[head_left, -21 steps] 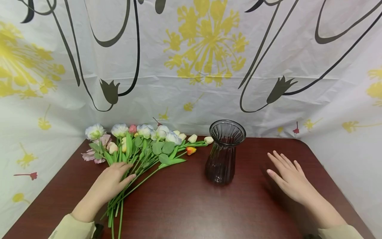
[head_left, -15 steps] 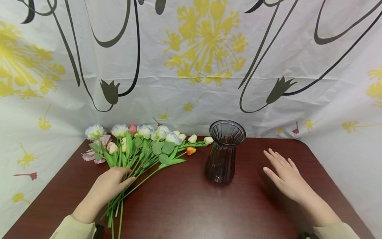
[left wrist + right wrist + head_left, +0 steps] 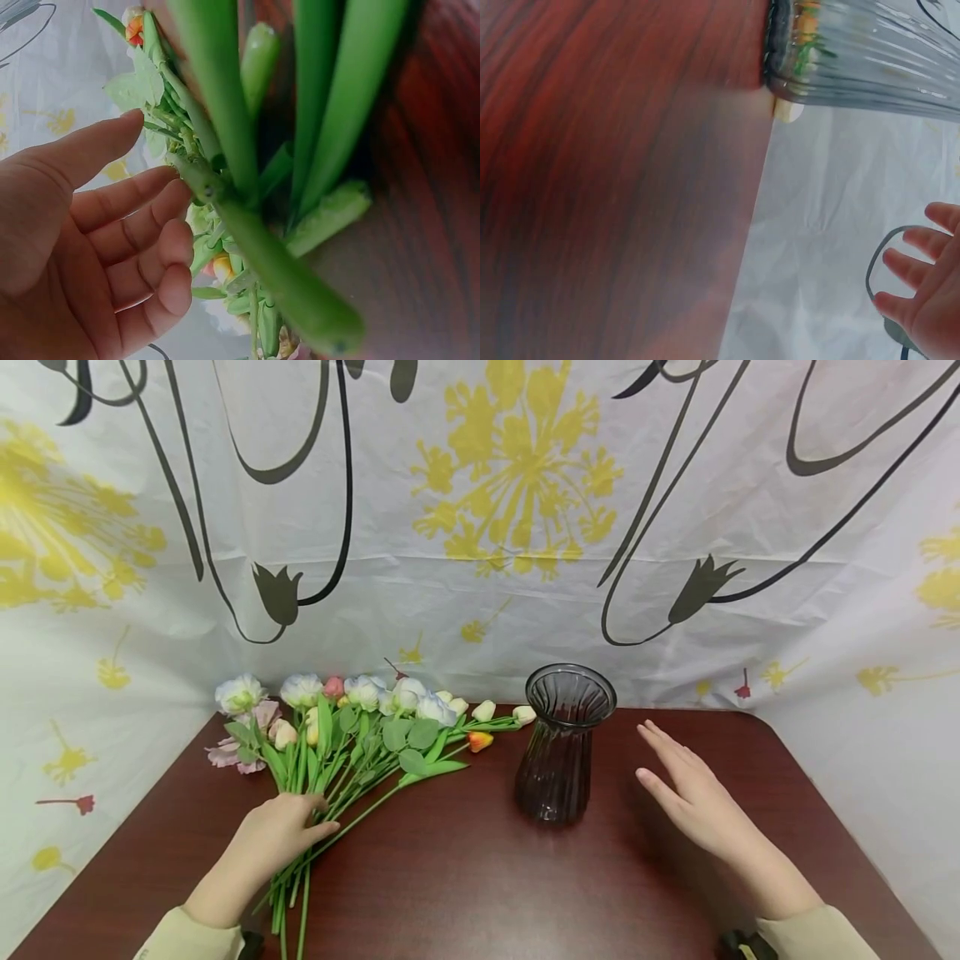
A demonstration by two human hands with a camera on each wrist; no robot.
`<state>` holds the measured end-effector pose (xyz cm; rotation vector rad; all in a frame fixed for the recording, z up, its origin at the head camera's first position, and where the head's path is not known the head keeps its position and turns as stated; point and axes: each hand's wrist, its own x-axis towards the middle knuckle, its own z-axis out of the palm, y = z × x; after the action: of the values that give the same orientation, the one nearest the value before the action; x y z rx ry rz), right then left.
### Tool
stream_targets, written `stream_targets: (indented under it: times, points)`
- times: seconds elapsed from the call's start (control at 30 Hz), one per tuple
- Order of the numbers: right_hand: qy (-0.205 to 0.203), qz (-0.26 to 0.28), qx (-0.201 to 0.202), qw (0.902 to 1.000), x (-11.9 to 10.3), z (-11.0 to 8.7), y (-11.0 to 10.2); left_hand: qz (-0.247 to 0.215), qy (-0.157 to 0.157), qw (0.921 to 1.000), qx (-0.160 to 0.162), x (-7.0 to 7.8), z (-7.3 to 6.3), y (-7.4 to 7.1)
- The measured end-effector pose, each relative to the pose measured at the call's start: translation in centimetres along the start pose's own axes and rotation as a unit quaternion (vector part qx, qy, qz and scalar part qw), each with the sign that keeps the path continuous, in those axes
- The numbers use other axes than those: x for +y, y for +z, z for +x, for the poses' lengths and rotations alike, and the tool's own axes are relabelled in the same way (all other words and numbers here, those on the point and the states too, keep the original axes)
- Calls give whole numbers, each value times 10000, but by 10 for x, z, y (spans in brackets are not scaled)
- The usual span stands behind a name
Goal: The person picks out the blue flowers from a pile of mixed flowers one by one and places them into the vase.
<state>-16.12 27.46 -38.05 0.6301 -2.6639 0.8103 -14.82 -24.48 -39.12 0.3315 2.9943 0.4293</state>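
Note:
A loose bunch of flowers (image 3: pixel 360 735) lies on the table, with white-blue, pink, cream and orange blooms toward the back. My left hand (image 3: pixel 273 835) is over its green stems (image 3: pixel 303 893). In the left wrist view the fingers (image 3: pixel 142 232) are loosely bent beside the stems, thumb apart, not closed round them; whether the fingertips touch a stem I cannot tell. A dark, ribbed glass vase (image 3: pixel 557 760) with a flared rim stands upright right of the flowers. My right hand (image 3: pixel 693 797) is held to the right of the vase, apart from it, fingers extended.
The dark red wooden table (image 3: pixel 480 885) has a rounded far right corner. Behind it and at both sides hangs a white sheet (image 3: pixel 390 593) printed with yellow and grey flowers. The stem ends point toward the near edge.
My right hand has moved left, closer to the vase. My left hand has slid slightly nearer along the stems. The flowers and the vase have not moved.

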Motion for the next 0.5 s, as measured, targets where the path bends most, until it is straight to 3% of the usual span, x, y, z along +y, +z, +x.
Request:
stream_targets:
  times: [0.5]
  points:
    - [-17,364,-84,9993,-16,18,20,102,-211,9995,-204,-3,3,3]
